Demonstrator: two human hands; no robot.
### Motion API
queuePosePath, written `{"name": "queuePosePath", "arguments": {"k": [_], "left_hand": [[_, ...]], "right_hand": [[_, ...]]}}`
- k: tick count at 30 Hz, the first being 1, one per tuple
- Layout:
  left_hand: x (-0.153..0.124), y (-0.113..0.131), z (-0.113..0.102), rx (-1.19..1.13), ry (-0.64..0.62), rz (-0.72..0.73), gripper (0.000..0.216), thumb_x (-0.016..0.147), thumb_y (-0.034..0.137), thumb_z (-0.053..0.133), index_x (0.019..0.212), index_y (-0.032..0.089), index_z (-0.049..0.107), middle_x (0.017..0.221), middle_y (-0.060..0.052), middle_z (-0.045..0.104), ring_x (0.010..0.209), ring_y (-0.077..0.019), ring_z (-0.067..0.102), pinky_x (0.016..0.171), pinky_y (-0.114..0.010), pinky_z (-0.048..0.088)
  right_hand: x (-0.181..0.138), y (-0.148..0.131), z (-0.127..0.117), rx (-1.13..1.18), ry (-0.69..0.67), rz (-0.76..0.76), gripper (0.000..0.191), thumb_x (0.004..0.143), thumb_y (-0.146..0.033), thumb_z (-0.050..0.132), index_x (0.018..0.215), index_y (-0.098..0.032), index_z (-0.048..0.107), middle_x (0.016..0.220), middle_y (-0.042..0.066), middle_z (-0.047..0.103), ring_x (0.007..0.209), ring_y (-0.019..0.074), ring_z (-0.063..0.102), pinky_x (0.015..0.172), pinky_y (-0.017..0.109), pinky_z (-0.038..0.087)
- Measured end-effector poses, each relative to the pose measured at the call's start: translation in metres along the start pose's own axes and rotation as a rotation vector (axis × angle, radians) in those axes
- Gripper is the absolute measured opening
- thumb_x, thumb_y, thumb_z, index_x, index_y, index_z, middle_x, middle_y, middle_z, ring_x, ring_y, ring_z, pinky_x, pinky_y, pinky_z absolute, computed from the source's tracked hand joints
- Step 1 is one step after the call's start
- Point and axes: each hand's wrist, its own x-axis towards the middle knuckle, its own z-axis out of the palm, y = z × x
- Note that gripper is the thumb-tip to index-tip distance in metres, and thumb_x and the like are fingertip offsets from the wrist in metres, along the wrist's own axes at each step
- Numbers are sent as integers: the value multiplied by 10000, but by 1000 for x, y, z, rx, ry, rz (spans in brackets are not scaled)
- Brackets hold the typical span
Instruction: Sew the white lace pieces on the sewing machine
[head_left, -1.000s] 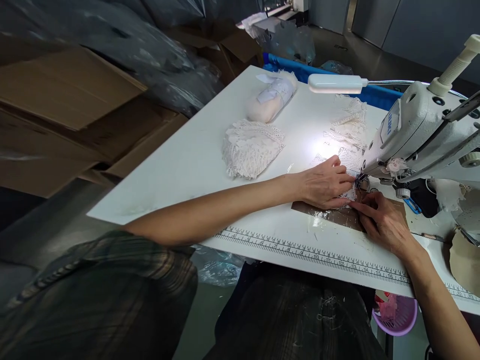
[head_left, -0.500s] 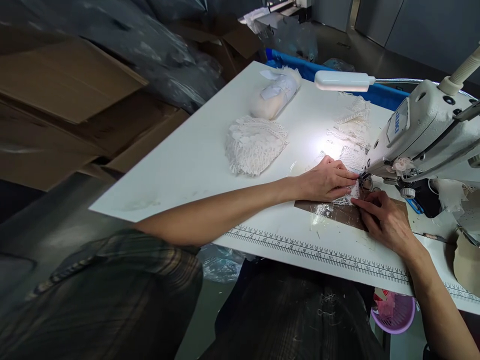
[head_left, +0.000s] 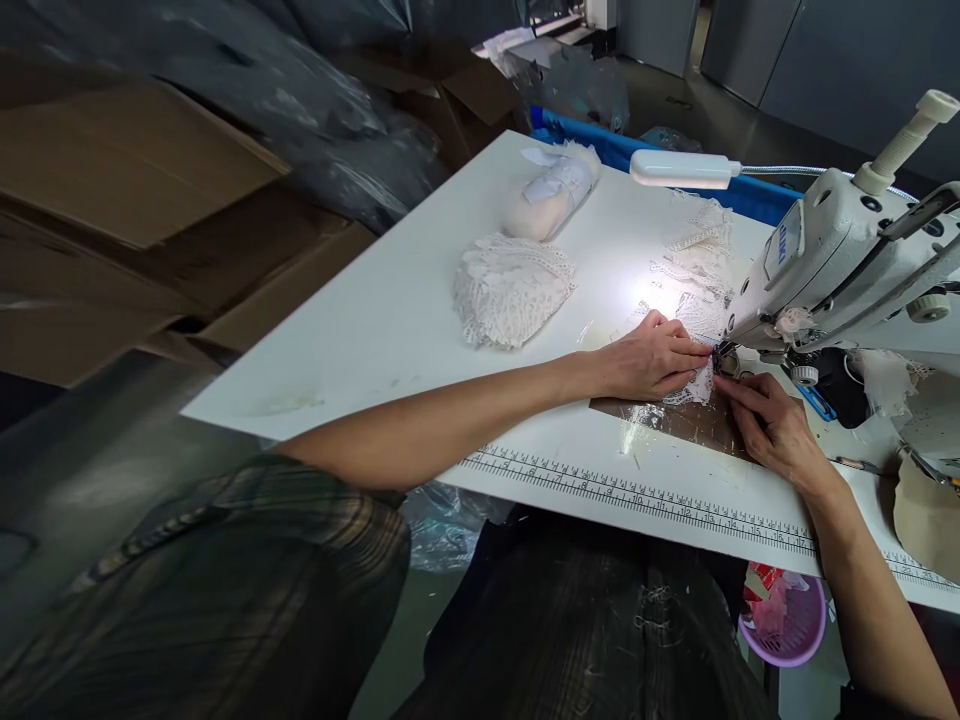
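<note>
A piece of white lace [head_left: 695, 388] lies at the presser foot [head_left: 721, 358] of a white sewing machine [head_left: 814, 265]. My left hand [head_left: 651, 358] rests flat on this lace, its fingers stretched toward the foot. On the near side of the foot, my right hand [head_left: 772, 425] has thumb and forefinger closed at the lace's right edge; the fingertips partly hide the grip. Beyond my left hand, more lace pieces [head_left: 701, 250] lie loosely heaped under the lamp light. A brown plate [head_left: 675, 425] is set in the tabletop beneath my hands.
A bundle of lace [head_left: 514, 290] and a cloth-tied cream roll [head_left: 555, 195] sit on the white table [head_left: 390, 330]. A lamp [head_left: 684, 169] hangs over the lace. Scissors with blue handles [head_left: 817, 402] lie right of the needle. A purple basket [head_left: 787, 625] stands below; cardboard boxes [head_left: 135, 160] are left.
My right fingertips have moved away from me, closer to the presser foot, along the lace's edge. The lace has shifted slightly at the foot. My left hand stays flat; the view has turned slightly.
</note>
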Motion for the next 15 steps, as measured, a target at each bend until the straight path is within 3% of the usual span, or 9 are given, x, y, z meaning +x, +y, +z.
{"name": "queuePosePath", "arguments": {"k": [6, 15], "left_hand": [[-1, 1, 0, 20, 21, 2, 333, 1011, 277, 386, 1176, 242, 673, 1318, -56, 654, 999, -248, 586, 873, -448, 334], [-2, -1, -2, -3, -8, 5, 293, 1007, 298, 419, 1177, 268, 655, 1321, -53, 653, 1033, -249, 605, 947, -473, 313]], "right_hand": [[-1, -7, -1, -156, -69, -69, 383, 954, -243, 454, 1249, -306, 690, 1031, 88, 588, 806, 155, 594, 612, 263, 523], [-2, -10, 1, -177, -90, -56, 393, 944, -231, 461, 1264, -305, 677, 1032, 96, 565, 782, 165, 576, 608, 281, 520]]}}
